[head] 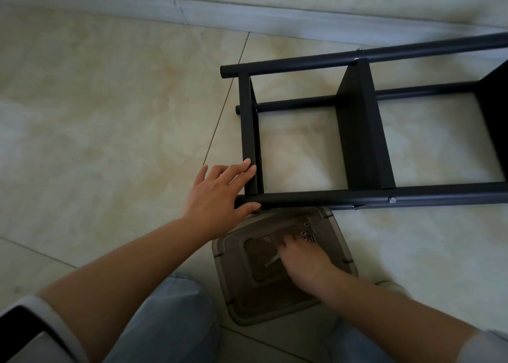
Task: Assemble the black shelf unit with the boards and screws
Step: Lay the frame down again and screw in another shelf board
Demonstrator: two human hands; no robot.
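Observation:
The black shelf unit (357, 143) lies on its side on the tiled floor, its round tubes running left to right. My left hand (217, 195) rests with straight fingers on the lower end of the end board (247, 132), and its thumb lies against the near tube (316, 197). My right hand (305, 263) reaches into a brown plastic tray (239, 280), fingertips bent down beside several silver screws (305, 233). Whether they pinch one is hidden. A silver hex key (272, 261) lies in the tray just left of that hand. A bolt head (392, 200) shows in the near tube.
The tray sits on the floor between my knees, its far rim tucked under the near tube. A wall and its grey skirting (247, 16) run along the back. Pale tiles (110, 115) stretch to the left of the shelf unit.

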